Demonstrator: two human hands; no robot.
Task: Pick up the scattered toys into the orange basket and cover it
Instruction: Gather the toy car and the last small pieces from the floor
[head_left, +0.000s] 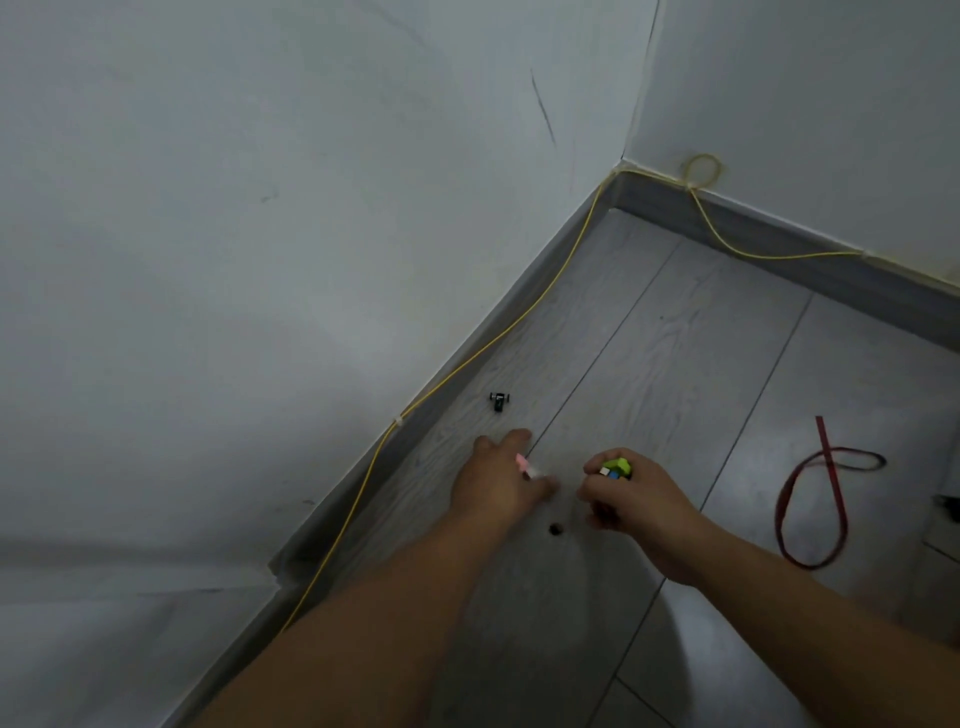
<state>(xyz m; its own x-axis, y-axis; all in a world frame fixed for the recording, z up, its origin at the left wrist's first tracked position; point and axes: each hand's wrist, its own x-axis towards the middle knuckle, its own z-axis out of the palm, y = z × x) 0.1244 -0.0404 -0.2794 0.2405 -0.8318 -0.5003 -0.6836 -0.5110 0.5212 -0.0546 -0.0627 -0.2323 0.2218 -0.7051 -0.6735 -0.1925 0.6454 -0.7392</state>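
Note:
My left hand (501, 480) reaches over the grey wood floor near the wall and holds a small pink and white toy (529, 466) between its fingers. Close to its right, my right hand (631, 499) is closed around a bright green toy (618, 466) with blue and white bits. A tiny black wheeled toy (500, 401) lies on the floor just beyond my left fingertips, apart from them. A small dark round piece (556, 529) lies on the floor between my wrists. The orange basket is out of view.
White walls meet in a corner (621, 166) ahead, with a grey skirting board (467, 374). A yellow cable (519, 317) runs along the skirting. A red looped strap (815, 499) lies on the floor to the right. A dark object (948, 506) sits at the right edge.

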